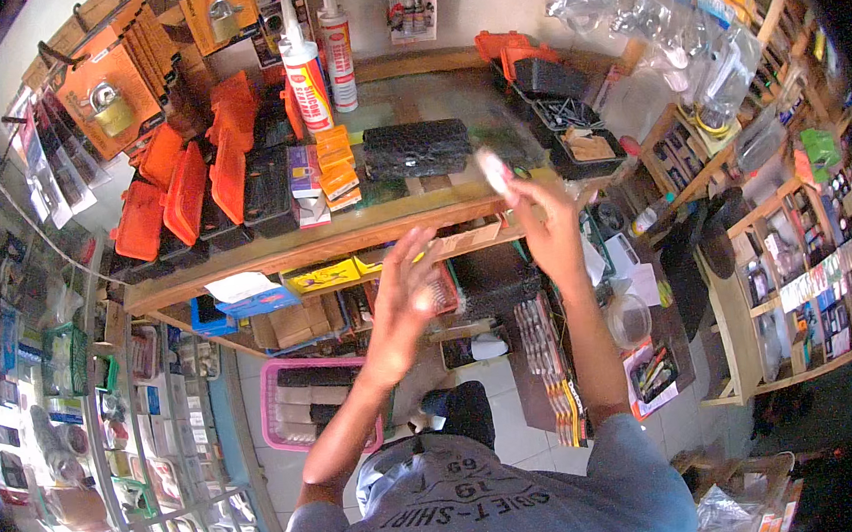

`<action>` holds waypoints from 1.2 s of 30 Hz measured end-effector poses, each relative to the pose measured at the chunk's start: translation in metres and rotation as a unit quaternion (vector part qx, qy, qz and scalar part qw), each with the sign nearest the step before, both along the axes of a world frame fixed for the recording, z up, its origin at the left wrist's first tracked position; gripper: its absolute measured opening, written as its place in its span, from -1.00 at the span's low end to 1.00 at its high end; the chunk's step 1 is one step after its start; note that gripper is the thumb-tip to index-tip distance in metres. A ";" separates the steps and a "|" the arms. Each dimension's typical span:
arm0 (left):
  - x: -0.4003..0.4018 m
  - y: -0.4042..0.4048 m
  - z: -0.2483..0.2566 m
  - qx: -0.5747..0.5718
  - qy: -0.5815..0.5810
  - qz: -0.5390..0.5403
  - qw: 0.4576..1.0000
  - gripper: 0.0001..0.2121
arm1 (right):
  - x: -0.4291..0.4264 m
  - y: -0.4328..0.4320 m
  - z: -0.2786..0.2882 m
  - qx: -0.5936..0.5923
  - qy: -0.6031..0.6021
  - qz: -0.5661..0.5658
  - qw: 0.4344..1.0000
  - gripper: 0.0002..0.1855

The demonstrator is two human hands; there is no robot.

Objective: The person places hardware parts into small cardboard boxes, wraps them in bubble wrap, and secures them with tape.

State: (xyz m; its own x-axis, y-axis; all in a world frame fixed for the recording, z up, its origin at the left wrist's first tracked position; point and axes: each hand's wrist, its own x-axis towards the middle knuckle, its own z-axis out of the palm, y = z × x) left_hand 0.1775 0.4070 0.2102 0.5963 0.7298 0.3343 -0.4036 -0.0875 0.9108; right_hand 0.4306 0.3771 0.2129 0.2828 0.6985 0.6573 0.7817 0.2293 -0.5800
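My right hand (549,222) is raised over the front edge of a glass-topped wooden counter (427,93). Its fingers pinch a small white-and-pink item (494,173), too blurred to name. Lower and to the left, my left hand (403,290) hovers before the counter's edge, fingers apart and holding nothing. Beyond both hands a black plastic-wrapped packet (417,149) lies on the counter. Small orange cartons (336,164) are stacked to its left, beside purple-and-white cartons (306,172).
Silicone sealant tubes (308,88) stand behind the cartons. Black bins with orange lids (227,176) line the left; an open bin of screws or nails (566,114) sits right. Padlocks on cards (110,109) hang above. A pink basket (272,406) rests below, near glass shelves (121,440).
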 end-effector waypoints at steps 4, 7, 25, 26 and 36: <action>-0.007 0.003 0.005 -0.229 -0.168 -0.159 0.946 -0.14 | 0.047 0.030 -0.006 -0.006 -0.197 -0.126 0.972 -0.83; -0.011 0.004 0.007 -0.260 -0.195 -0.176 0.929 -0.14 | 0.068 0.048 -0.031 -0.027 -0.245 -0.126 0.961 -0.81; -0.021 0.001 0.003 -0.220 -0.149 -0.199 0.943 -0.08 | -0.082 -0.030 0.019 -0.032 0.403 0.238 0.883 -0.64; -0.021 0.000 0.001 -0.200 -0.141 -0.196 0.950 -0.08 | -0.088 -0.031 0.019 -0.029 0.417 0.232 0.879 -0.63; -0.021 0.002 -0.004 0.026 0.017 -0.120 0.992 -0.09 | -0.107 -0.035 0.011 -0.038 0.471 0.181 0.863 -0.55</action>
State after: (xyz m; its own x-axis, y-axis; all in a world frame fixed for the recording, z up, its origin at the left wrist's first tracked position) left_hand 0.1563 0.4088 0.2057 0.7621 0.5478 0.3450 -0.3881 -0.0401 0.9208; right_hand 0.3235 0.3421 0.2241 0.4211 0.8841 0.2025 -0.1593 0.2918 -0.9431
